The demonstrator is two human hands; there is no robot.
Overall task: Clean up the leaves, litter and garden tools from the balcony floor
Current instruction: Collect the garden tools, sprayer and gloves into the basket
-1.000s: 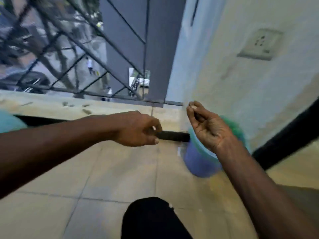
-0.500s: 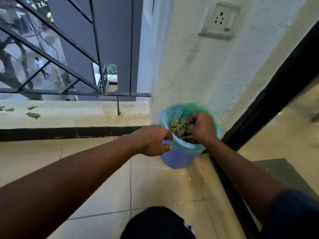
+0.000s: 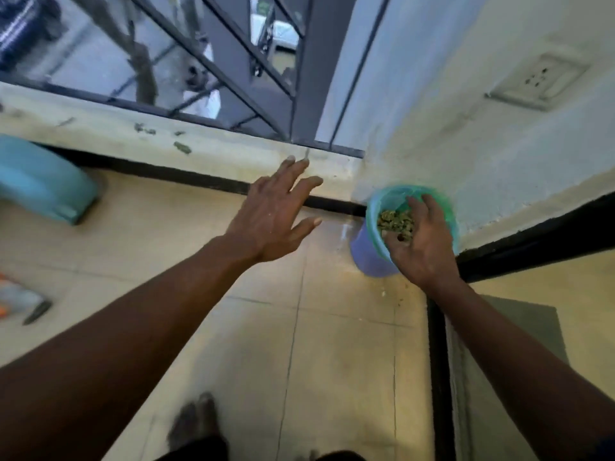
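My left hand (image 3: 271,214), splayed and empty, sits nearer the leaf scraps (image 3: 182,147) on the ledge (image 3: 233,158), up-left of it; right hand (image 3: 419,241) hangs slack, gripping nothing, over the bin (image 3: 367,257).

Lavender plastic bin (image 3: 369,257), green liner (image 3: 388,195), olive-brown leaves (image 3: 394,222), 3 o'clock; teal plastic container (image 3: 40,184), 9 o'clock; cream grid-lined floor tiles (image 3: 332,361).

Found bare floor tiles (image 3: 299,344) open through the middle, from near up to the far ledge (image 3: 233,158). Was closed above that ledge by a railing (image 3: 233,71). Could reach the bin (image 3: 369,257) in the far right corner only from left and near, the wall (image 3: 466,144) just beside it. Saw its mouth partly covered by the right hand (image 3: 419,241). Was hemmed far left by a teal container (image 3: 40,184), along the right by a black door frame (image 3: 436,361).
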